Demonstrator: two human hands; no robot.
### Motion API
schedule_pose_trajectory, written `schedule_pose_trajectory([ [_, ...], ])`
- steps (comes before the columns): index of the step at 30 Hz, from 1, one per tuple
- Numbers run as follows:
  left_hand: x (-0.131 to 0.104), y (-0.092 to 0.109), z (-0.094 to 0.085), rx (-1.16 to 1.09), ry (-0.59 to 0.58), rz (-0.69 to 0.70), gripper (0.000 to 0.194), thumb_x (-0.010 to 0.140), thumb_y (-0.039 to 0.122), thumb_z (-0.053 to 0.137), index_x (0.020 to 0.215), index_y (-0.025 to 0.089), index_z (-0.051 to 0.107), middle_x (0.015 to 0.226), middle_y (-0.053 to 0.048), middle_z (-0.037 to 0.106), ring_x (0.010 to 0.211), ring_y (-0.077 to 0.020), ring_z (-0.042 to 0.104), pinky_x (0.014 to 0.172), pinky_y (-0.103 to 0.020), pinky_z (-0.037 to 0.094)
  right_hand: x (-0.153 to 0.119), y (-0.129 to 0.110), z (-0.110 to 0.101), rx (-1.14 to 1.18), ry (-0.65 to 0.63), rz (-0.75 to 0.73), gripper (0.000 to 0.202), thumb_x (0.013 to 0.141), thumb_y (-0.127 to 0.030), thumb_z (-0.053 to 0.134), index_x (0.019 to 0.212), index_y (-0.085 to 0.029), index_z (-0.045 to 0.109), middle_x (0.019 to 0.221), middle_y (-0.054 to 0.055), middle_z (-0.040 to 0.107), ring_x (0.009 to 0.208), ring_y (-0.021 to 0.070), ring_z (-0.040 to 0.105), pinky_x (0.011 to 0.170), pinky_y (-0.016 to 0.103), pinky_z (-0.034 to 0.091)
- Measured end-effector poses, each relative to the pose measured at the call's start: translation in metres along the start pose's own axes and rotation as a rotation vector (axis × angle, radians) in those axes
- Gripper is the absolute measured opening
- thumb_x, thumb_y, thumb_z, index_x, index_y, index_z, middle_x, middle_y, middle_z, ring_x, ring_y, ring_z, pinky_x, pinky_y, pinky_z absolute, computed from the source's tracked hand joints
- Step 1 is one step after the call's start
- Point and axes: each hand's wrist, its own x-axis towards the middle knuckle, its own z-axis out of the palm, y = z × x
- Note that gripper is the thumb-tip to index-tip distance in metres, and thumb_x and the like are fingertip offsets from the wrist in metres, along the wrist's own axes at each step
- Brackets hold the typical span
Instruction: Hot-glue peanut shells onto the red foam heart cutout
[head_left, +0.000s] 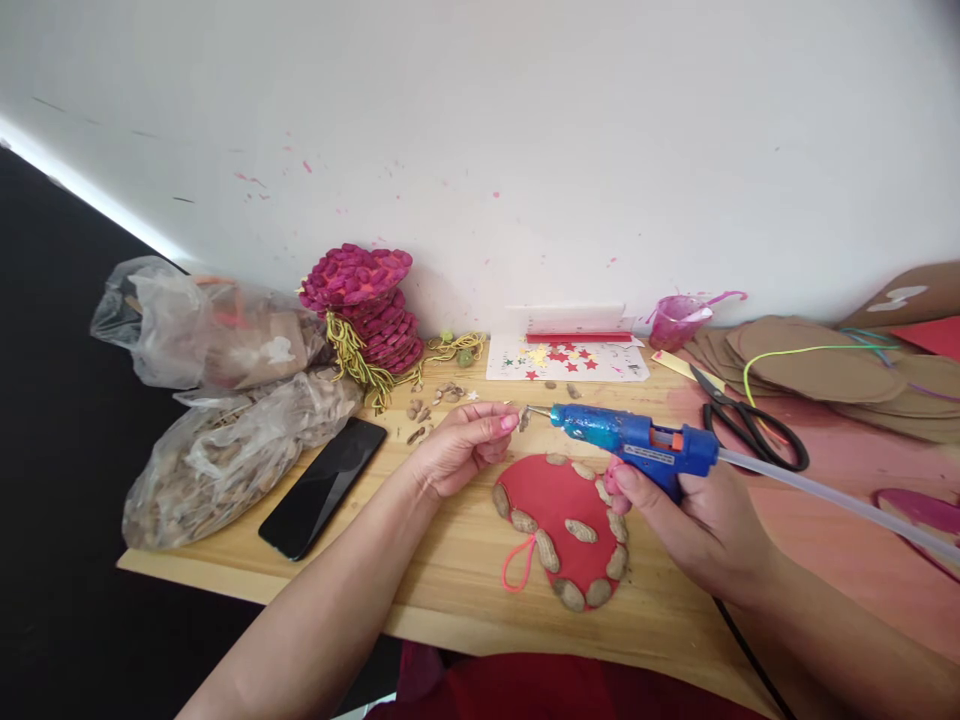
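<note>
Along the bottom edge of the frame is dark red cloth (570, 690). Just beyond it, below centre, a red heart (553, 495) lies flat on the wooden table (442, 590), with whole peanuts around much of its rim, one on its face, and a bright coral loop (505, 568) at its left side. It looks light and fairly stiff; bare red edge would be the kindest hold, since the peanuts could crack or come off.

Right of centre, the right hand (712, 520) grips a blue glue gun (622, 440) by its handle, a pale glue stick (825, 497) trailing behind. It is probably rigid, heavier at the body, and hot at the metal nozzle, so the handle is the place to grasp. At centre, the left hand (457, 445) pinches a small peanut shell (524, 418) in its fingertips, right by the nozzle; whether they touch is unclear. The shell is likely brittle, rough and almost weightless, best taken lightly by its edges.

Farther off are a black phone (322, 490) at left, scissors (721, 398) at right, and a pale wall (480, 120).
</note>
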Motion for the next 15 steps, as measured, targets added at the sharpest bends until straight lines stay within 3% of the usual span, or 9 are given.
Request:
schedule_pose_trajectory([
  [15,0.0001,-0.0005,-0.0015,-0.001,-0.005,-0.006,0.03,0.062,0.028,0.09,0.072,0.011,0.067,0.052,0.008,0.037,0.048,-0.0028,0.026,0.05,-0.02,0.018,-0.0012,0.0011,0.0001,-0.027,-0.008,0.027,0.022,0.095,-0.029,0.054,0.075,-0.024,0.061,0.068,0.0,0.066,0.065,0.018,0.064,0.061,0.033,0.051],
])
